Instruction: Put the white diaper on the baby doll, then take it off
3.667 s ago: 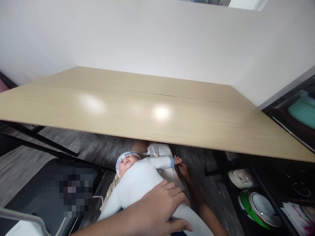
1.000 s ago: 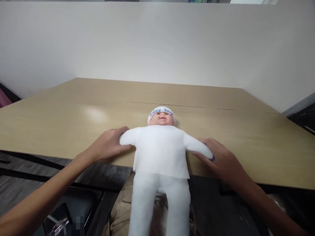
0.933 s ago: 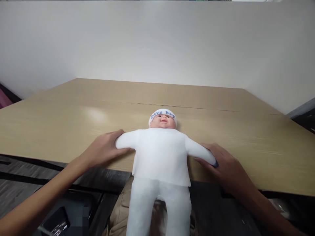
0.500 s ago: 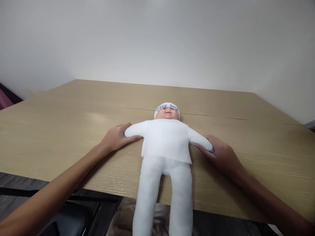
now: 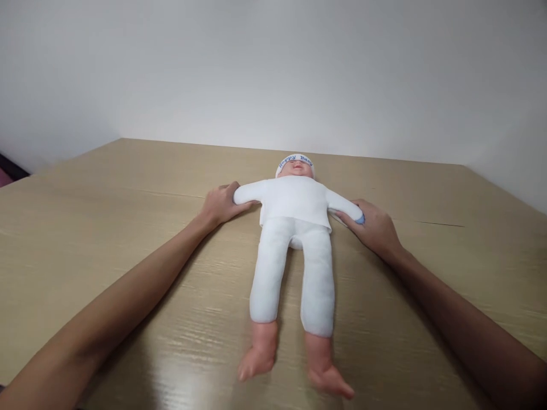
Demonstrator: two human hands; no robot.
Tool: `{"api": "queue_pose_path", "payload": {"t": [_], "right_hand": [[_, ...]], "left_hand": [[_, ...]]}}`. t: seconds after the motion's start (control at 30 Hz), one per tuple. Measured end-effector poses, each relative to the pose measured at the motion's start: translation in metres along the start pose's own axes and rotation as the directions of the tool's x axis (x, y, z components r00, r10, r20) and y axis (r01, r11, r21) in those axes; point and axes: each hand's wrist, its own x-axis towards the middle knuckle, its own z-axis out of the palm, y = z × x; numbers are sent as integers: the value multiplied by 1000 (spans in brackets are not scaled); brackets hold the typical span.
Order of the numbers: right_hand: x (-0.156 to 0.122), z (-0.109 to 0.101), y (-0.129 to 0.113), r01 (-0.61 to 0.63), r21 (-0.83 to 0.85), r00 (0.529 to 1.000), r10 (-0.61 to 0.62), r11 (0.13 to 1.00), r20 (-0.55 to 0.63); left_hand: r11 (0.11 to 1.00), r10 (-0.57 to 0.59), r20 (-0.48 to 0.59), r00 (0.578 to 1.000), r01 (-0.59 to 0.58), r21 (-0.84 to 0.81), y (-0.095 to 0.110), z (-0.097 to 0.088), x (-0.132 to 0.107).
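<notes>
A baby doll (image 5: pixel 294 202) in a white top, white trousers and a white cap (image 5: pixel 296 161) with blue "Happy Baby" lettering lies on its back on the wooden table. Its head points away from me and its bare feet towards me. My left hand (image 5: pixel 223 203) is wrapped round the doll's arm on the left. Around the arm on the right, close to its blue cuff (image 5: pixel 361 218), my right hand (image 5: pixel 376 228) is closed. Both of the doll's arms are stretched out sideways.
The light wooden table (image 5: pixel 106 256) spreads out on both sides, with a thin seam across it. Behind it rises a plain pale wall (image 5: pixel 273 74). A dark and purplish object (image 5: pixel 11 171) shows at the far left edge.
The doll has moved away from me, further onto the table, with both hands holding its arms. Its feet, out of view before, now show above the tabletop.
</notes>
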Motion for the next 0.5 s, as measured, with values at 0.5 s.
{"api": "queue_pose_path", "payload": {"t": [0.5], "right_hand": [[40,17,48,137,59,989,-140,989,41]], "left_hand": [[973,175,2,985,-172,-151,-41,20,28]]}}
